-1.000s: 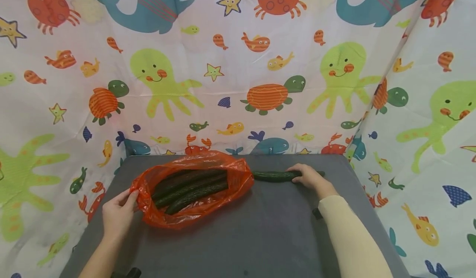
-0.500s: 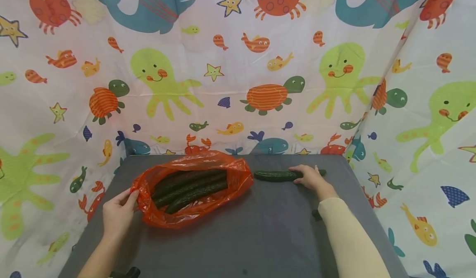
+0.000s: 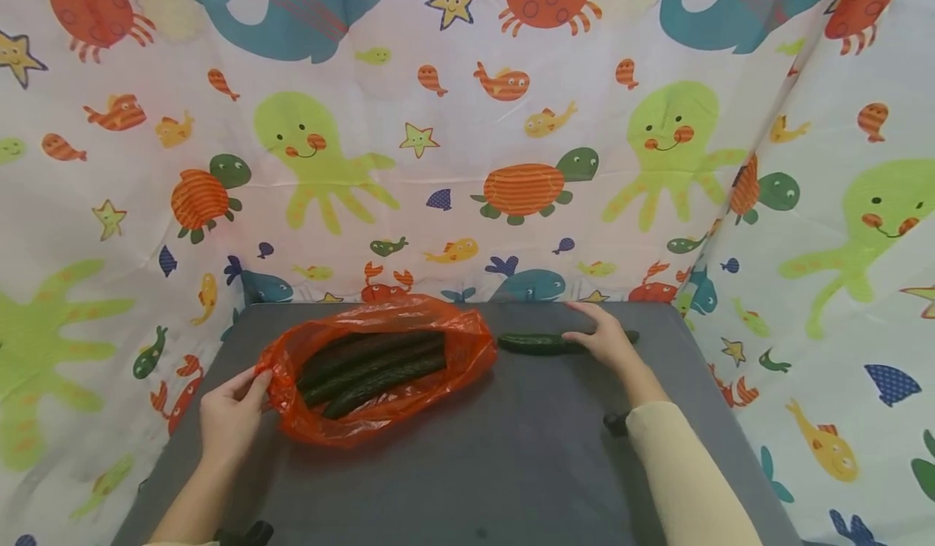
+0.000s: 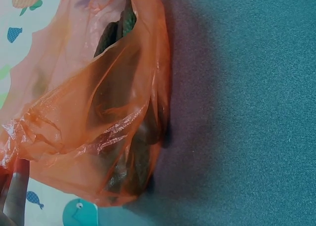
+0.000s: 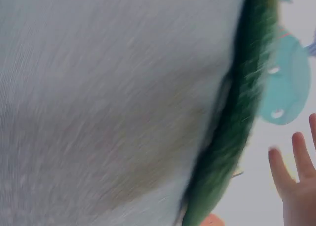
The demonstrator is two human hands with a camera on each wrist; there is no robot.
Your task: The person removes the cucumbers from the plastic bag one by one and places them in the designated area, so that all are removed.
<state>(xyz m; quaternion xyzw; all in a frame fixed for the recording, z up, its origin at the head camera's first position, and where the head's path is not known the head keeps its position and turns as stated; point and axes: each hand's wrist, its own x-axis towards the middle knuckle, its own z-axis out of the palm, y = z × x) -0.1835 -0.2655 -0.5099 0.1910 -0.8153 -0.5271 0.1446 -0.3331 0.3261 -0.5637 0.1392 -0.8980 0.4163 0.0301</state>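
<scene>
An orange translucent plastic bag (image 3: pixel 351 436) lies on its side at the left of the table, its mouth spread wide. Inside it show several long dark green cucumbers (image 3: pixel 380 380). My left hand (image 3: pixel 234 416) pinches the bag's left rim between thumb and fingers; in the left wrist view a finger (image 4: pixel 19 186) presses into the gathered plastic (image 4: pixel 37 137). One more cucumber (image 3: pixel 533 344) lies on the table right of the bag. Over its right half is my right hand (image 3: pixel 608 339), fingers spread and holding nothing. The right wrist view shows those fingers (image 5: pixel 302 157) straight, apart from the cucumber (image 5: pixel 237 107).
The grey table (image 3: pixel 497 465) ends at a curtain (image 3: pixel 438 124) printed with sea animals, which rises at the back and both sides. Dark wrist camera parts (image 3: pixel 616 424) show under the right forearm.
My right hand has let go of the single cucumber and lifted off it, fingers spreading. That cucumber has shifted slightly right, away from the bag. My left hand keeps its hold on the rim.
</scene>
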